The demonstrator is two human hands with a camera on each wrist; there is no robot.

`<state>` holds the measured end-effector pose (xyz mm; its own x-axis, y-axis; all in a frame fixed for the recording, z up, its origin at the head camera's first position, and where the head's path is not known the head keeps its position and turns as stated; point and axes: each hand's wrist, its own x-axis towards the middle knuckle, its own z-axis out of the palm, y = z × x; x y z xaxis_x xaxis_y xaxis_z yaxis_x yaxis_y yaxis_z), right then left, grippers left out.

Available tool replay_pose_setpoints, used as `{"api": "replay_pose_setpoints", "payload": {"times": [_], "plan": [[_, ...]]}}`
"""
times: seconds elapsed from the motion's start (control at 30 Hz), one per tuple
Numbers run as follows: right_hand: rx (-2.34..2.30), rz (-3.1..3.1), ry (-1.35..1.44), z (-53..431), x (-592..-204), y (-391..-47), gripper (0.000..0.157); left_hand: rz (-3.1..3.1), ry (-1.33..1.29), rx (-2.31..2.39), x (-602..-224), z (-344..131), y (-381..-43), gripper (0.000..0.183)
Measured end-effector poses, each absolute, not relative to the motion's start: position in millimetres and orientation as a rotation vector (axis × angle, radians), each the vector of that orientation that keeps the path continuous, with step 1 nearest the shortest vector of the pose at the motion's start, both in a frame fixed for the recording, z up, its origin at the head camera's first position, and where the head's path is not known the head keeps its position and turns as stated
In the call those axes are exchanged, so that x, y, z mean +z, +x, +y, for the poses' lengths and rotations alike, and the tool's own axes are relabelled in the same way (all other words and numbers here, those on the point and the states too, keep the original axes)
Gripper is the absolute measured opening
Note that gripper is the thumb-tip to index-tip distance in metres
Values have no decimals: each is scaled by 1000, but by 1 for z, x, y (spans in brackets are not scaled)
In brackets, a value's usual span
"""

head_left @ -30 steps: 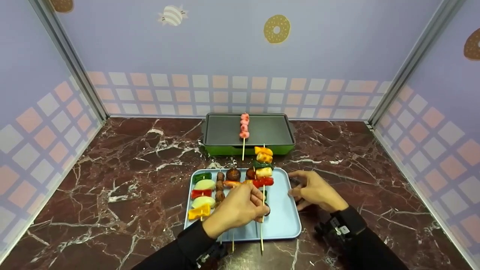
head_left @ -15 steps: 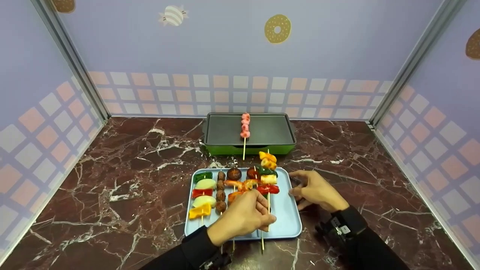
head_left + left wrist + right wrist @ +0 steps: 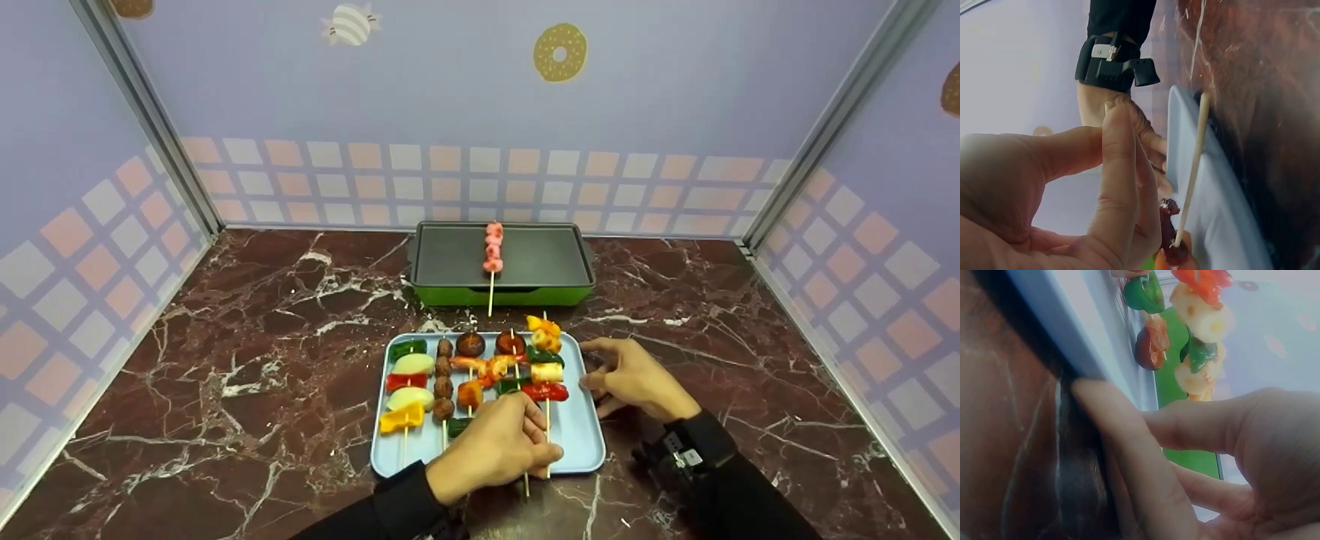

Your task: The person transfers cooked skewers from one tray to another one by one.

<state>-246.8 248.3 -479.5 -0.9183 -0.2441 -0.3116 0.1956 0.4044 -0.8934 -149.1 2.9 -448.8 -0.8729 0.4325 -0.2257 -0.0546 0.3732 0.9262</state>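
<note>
In the head view, my left hand (image 3: 504, 441) pinches the stick of a vegetable skewer (image 3: 546, 373) with yellow, white, green and red pieces. That skewer lies over the right part of a light blue tray (image 3: 576, 442); in the right wrist view its pieces appear raised above the tray. The stick's end (image 3: 1107, 106) shows between thumb and fingers in the left wrist view. My right hand (image 3: 637, 381) holds the tray's right rim, thumb and fingertips against it. Several other skewers lie side by side on the tray, including a meatball skewer (image 3: 444, 388) and an onion-and-pepper skewer (image 3: 409, 384).
Behind the tray stands a green grill (image 3: 517, 295) with a dark flat plate. A pink skewer (image 3: 493, 251) lies on it, its stick jutting over the front edge. The dark red marble tabletop (image 3: 247, 360) is enclosed by lilac walls (image 3: 450, 90) at the back and sides.
My left hand has moved right and toward me, lowering the vegetable skewer from beyond the tray's back edge onto the tray's right part. My right hand has stayed at the rim.
</note>
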Motion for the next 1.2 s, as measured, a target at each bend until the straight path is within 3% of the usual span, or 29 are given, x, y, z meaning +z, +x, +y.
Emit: {"api": "replay_pose_setpoints", "payload": {"times": [0.73,1.2], "plan": [[-1529,2268,-50,248,-480,-246,66,2229,182,1565,-460,24,-137,35],[-1518,2282,-41,248,-479,-246,65,2260,233,1508,-461,27,-138,34]]}}
